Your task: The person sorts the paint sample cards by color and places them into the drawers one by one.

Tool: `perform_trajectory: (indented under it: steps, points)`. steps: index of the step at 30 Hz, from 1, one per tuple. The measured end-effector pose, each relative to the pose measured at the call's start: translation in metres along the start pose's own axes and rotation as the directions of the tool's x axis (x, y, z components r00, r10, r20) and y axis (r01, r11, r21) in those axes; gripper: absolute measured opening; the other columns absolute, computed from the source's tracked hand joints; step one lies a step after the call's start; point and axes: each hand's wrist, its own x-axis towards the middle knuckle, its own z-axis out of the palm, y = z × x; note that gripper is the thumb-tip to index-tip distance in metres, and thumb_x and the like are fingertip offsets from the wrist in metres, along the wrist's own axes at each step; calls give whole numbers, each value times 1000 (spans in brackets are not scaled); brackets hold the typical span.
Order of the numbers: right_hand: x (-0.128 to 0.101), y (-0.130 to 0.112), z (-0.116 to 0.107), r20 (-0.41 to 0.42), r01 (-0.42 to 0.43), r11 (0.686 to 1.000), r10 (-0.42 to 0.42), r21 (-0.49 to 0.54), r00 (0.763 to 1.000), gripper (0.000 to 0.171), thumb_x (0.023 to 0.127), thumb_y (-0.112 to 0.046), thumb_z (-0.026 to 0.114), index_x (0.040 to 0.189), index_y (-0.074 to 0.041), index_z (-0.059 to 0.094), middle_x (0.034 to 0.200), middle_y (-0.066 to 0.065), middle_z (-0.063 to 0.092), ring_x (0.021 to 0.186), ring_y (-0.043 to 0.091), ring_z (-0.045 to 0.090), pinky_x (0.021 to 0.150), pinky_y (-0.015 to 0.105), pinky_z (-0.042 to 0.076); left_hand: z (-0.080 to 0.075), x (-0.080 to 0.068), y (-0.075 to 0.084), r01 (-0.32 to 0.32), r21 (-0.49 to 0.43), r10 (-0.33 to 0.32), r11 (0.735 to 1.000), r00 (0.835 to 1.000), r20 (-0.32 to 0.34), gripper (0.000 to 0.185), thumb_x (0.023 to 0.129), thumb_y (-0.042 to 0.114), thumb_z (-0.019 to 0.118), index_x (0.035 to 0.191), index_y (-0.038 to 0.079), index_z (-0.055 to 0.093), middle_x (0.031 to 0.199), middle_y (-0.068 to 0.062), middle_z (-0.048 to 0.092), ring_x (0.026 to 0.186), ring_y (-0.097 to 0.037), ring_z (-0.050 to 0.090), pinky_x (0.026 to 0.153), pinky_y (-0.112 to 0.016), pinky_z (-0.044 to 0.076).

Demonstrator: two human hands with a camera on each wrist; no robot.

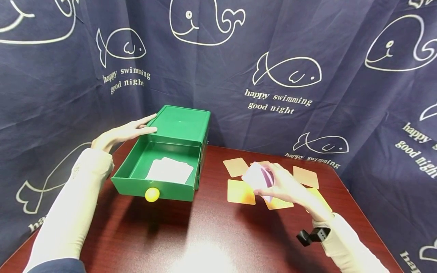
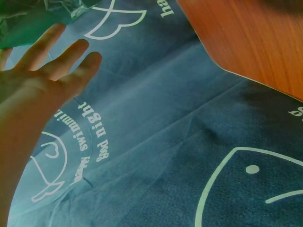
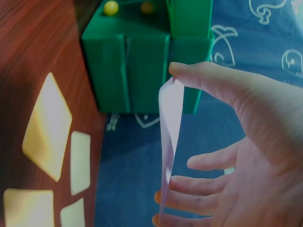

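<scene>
A green drawer box (image 1: 181,125) stands on the dark red table (image 1: 205,235), its drawer (image 1: 136,182) pulled out toward me, with a yellow knob (image 1: 152,194) and white cards (image 1: 169,170) inside. My left hand (image 1: 124,132) rests with straight fingers (image 2: 71,59) against the box's left top edge. To the right, my right hand (image 1: 283,185) pinches a pale card (image 1: 256,176) by its edges between thumb and fingertips (image 3: 173,187), above several yellow cards (image 1: 240,191) lying on the table. In the right wrist view the held card (image 3: 169,137) bends in front of the green box (image 3: 142,66).
A navy curtain (image 1: 273,57) printed with white whales hangs behind and around the table. The table's right edge (image 1: 345,185) runs close to the yellow cards (image 3: 47,127). Bare tabletop lies between me and the drawer.
</scene>
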Motion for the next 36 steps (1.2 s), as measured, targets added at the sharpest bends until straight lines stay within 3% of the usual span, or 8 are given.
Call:
perform_trajectory:
  steps: [6,18,25,29,36]
  points:
    - [19,-23,-2,56,37,999,-36,-10,998,82,68,-39,84,131,2,51,116,14,62,100,25,56,83,37,49,0,0,0,-13,-17,13,1000,1000,5,71,101,37,48,157,26,6,154,-22,31,140,-33,33,117,-52,25]
    - [49,-56,-17,100,128,991,-131,35,986,81,68,-37,84,133,0,52,116,12,61,101,24,55,86,36,47,-1,0,3,-45,-7,45,999,999,4,71,101,31,48,157,23,6,157,-21,24,143,-34,28,119,-53,22]
    - [62,-79,-28,122,142,989,-146,47,982,84,69,-40,83,136,-2,49,120,12,59,103,24,55,85,35,47,-1,-1,5,-14,13,14,1000,1000,-9,71,100,37,49,157,28,7,156,-21,29,142,-34,30,118,-53,23]
    - [68,-92,-33,140,140,987,-150,75,979,87,69,-39,83,139,-3,46,125,10,58,106,23,55,90,35,47,-1,-1,4,-33,17,33,999,999,-7,70,101,34,48,157,24,6,157,-21,26,142,-35,29,118,-53,23]
    - [81,-115,-37,153,178,978,-194,109,969,86,70,-40,82,140,-5,45,126,8,58,112,20,54,97,35,45,1,-2,3,-3,-18,3,1000,1000,0,71,100,38,49,157,29,7,155,-20,31,141,-31,31,119,-51,21]
